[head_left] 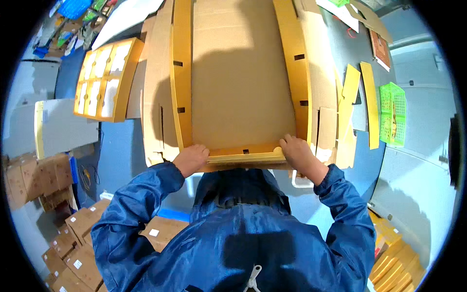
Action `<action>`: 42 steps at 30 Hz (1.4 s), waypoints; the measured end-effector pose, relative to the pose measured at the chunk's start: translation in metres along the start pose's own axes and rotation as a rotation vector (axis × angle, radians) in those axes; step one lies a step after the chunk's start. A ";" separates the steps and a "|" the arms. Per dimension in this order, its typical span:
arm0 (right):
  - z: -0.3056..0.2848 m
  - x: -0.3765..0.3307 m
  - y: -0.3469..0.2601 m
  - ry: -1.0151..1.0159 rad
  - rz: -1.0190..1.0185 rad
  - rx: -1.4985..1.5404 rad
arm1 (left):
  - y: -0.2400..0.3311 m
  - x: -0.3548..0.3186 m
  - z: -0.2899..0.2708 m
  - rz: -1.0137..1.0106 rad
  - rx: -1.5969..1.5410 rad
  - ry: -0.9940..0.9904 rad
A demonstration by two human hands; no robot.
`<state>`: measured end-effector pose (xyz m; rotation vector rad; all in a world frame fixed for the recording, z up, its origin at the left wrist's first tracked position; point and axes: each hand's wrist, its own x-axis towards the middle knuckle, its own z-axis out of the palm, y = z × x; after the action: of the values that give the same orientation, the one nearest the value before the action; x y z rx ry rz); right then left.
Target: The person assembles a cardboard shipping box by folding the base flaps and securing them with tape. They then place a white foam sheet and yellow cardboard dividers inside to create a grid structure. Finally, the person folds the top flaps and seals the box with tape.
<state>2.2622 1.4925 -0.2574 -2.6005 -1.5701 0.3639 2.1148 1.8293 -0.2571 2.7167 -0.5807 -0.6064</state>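
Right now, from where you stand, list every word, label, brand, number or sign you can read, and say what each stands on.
No text can be read in this view.
White labels on the brown cardboard cartons, lower left: too small to read.
Marks on the stacked cartons, far left: too blurred to read.
Yellow frame panels: dark slots, no lettering that I can make out.

A green basket [400,104] (openwork) sits right, brown cartons [89,266] lower left.
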 end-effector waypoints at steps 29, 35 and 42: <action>-0.025 0.030 -0.050 -0.008 -0.354 0.375 | 0.108 0.059 0.004 -0.084 -0.161 0.038; -0.019 0.030 -0.043 -0.061 -0.374 0.334 | 0.025 0.002 -0.039 0.062 0.179 0.215; -0.012 0.030 -0.028 -0.197 -0.352 0.309 | -0.030 0.026 -0.033 0.008 0.283 0.231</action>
<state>2.2544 1.5323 -0.2451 -2.0650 -1.8199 0.7775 2.1607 1.8508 -0.2483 2.9876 -0.6592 -0.2143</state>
